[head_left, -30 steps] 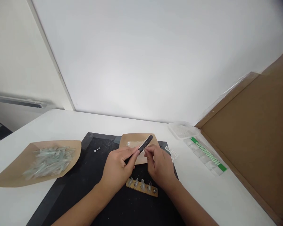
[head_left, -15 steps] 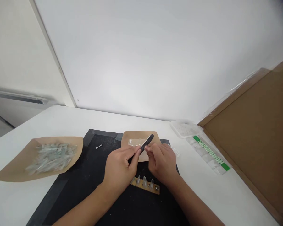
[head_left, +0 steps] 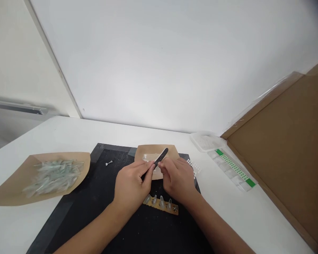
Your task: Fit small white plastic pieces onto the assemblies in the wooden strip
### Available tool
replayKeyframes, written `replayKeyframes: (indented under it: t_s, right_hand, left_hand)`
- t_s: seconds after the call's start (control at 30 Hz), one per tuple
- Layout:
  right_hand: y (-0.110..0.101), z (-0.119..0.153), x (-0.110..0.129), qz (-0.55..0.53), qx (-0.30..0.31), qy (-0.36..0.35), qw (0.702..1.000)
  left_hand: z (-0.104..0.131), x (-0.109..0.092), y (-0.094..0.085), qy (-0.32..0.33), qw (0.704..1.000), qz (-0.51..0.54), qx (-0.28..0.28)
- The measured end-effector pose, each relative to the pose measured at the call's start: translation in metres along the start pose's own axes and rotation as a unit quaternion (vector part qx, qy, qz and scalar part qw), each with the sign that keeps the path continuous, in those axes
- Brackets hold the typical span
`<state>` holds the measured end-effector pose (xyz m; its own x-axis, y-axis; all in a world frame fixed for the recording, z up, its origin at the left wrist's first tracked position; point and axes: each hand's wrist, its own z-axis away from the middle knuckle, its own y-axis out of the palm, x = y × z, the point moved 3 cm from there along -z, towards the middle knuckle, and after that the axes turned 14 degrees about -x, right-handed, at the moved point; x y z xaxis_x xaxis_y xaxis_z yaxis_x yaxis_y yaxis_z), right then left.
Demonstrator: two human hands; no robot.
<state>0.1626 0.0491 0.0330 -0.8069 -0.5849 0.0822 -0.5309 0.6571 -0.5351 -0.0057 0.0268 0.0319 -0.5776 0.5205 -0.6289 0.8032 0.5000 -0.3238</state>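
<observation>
My left hand (head_left: pixel 134 180) pinches a dark nail file (head_left: pixel 162 155) with a pale edge between thumb and fingers, the rounded end pointing up and to the right. My right hand (head_left: pixel 178 180) is closed with its fingertips against the file's side; whatever they pinch is too small or hidden to name. Below the hands lies a yellowish strip (head_left: pixel 161 206) with several clear nail tips standing on it and a bare metal stud at its right end. Behind the hands a brown paper tray (head_left: pixel 171 149) holds small clear and white pieces, partly covered by my fingers.
A larger paper tray (head_left: pixel 7 187) of clear nail tips stands left. On the black mat (head_left: pixel 100 197) lies a small metal stand (head_left: pixel 109 163). White dots (head_left: pixel 197 167) lie right of my right hand. Further right are a clear green-labelled package (head_left: pixel 235 169), a plastic box (head_left: pixel 206 141) and cardboard (head_left: pixel 283 137).
Both hands and the file have shifted slightly left in view, along with the whole scene. The file is turned a little, showing less of its pale edge. The grip looks the same.
</observation>
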Motion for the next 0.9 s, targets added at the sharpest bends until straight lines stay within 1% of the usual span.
replayKeyframes:
  t_s: [0.13, 0.27, 0.4, 0.5, 0.6, 0.77, 0.83, 0.9]
  right_hand:
    - [0.002, 0.0, 0.003, 0.025, -0.023, 0.028, 0.999]
    - [0.003, 0.001, 0.009, 0.011, -0.002, 0.021, 1.0]
    - [0.0, 0.001, 0.005, 0.018, -0.01, 0.036, 0.999]
    - [0.0, 0.0, 0.002, 0.009, 0.005, 0.026, 1.0]
    - [-0.002, -0.001, 0.001, 0.016, -0.009, 0.04, 0.999]
    - [-0.007, -0.002, 0.003, -0.01, -0.002, 0.035, 0.999]
    - [-0.01, -0.003, 0.002, -0.005, -0.021, 0.052, 0.998]
    - [-0.01, -0.005, 0.002, -0.01, -0.022, 0.055, 0.998]
  left_hand:
    - [0.0, 0.001, 0.001, -0.003, 1.0, -0.004, 0.0]
    - [0.0, 0.002, 0.001, 0.002, 1.0, -0.005, 0.003]
    - [0.0, 0.001, 0.0, 0.004, 1.0, -0.006, 0.003]
    - [0.0, 0.001, 0.0, 0.007, 1.0, -0.007, 0.001]
    - [0.0, 0.0, 0.001, 0.012, 1.0, -0.005, -0.001]
    - [0.0, -0.005, 0.0, 0.024, 1.0, 0.001, -0.018]
    - [0.0, -0.007, -0.002, 0.028, 0.999, 0.004, -0.03]
    - [0.0, -0.008, -0.003, 0.032, 0.999, 0.003, -0.037]
